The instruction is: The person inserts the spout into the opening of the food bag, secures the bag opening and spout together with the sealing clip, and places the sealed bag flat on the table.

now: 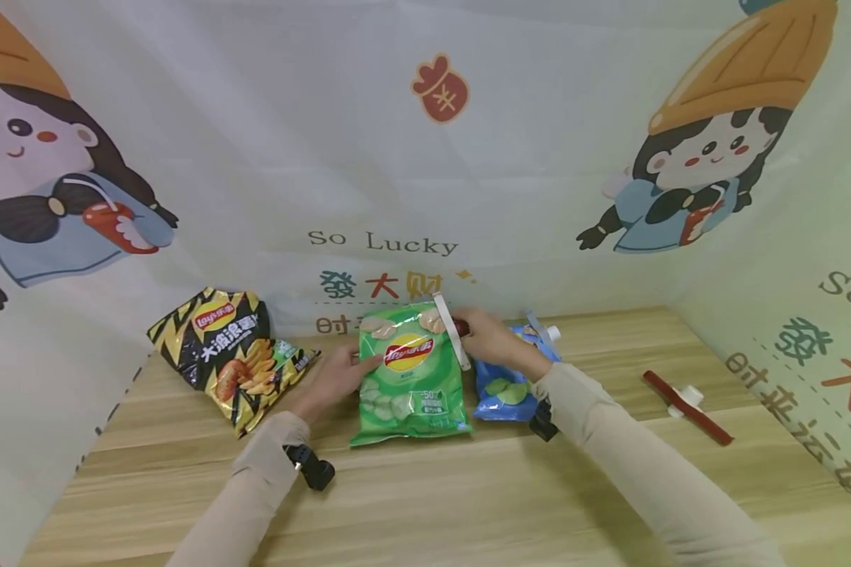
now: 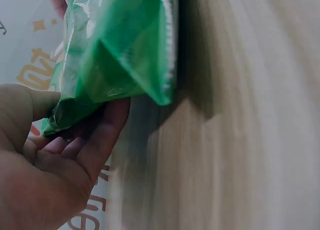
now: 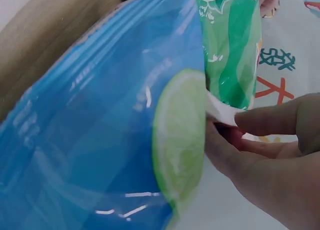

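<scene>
A green Lay's chip bag (image 1: 409,386) stands in the middle of the table. My left hand (image 1: 333,378) grips its left side, with the thumb in front and fingers behind, as the left wrist view shows. Along the bag's upper right edge runs a white sealing clip (image 1: 451,331). My right hand (image 1: 492,340) pinches this clip near a dark red part, which the fingers partly cover. Just behind the right wrist is a blue chip bag (image 3: 100,130) with a lime slice printed on it. That bag carries a pale clip strip with a white cap (image 1: 554,333).
A black and yellow Lay's bag (image 1: 234,354) leans at the back left, close to my left hand. On the right of the wooden table lies a dark red clip (image 1: 688,407) with a white spout. Printed cloth walls (image 1: 369,157) rise at the back and sides.
</scene>
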